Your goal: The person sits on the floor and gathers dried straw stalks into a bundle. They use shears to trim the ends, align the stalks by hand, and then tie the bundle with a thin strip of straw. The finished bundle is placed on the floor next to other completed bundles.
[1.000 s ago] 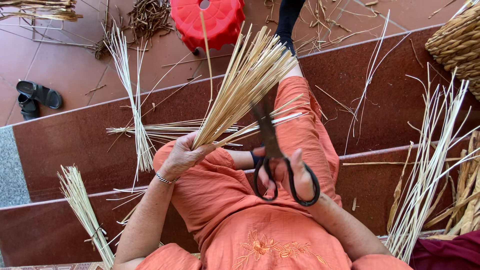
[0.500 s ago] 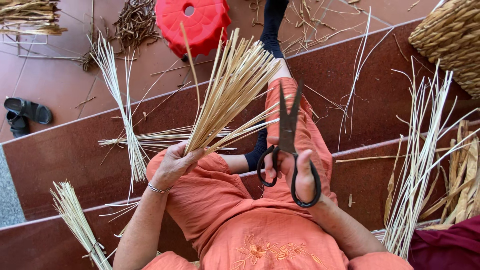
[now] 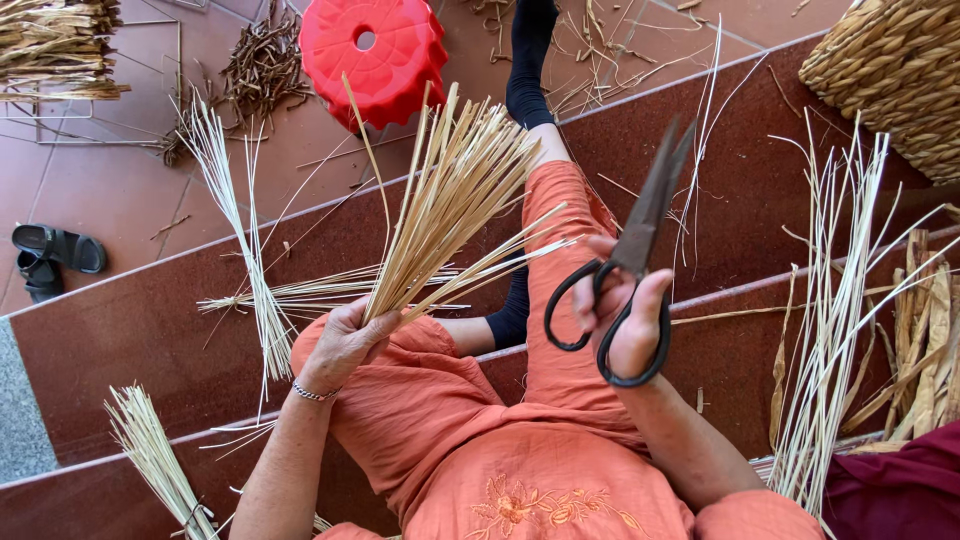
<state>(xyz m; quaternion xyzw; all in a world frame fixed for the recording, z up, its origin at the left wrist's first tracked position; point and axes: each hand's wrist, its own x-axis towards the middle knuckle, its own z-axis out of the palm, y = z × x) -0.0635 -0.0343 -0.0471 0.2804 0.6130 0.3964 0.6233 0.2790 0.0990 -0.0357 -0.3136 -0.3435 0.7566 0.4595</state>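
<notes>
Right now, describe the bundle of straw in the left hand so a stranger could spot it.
Start at the red plastic stool at top. Just below it, over the orange-clad lap, the left hand grips a straw bundle by its base. Unlike the loose bundles lying on the steps, it fans upward.

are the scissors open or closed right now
Closed. The two dark blades of the scissors lie together as one narrow point aimed up and away, with no gap between them, while the right hand grips the loop handles.

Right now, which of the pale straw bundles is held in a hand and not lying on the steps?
The fanned bundle of straw gripped at its base by the left hand. The other bundles lie loose on the steps.
</notes>
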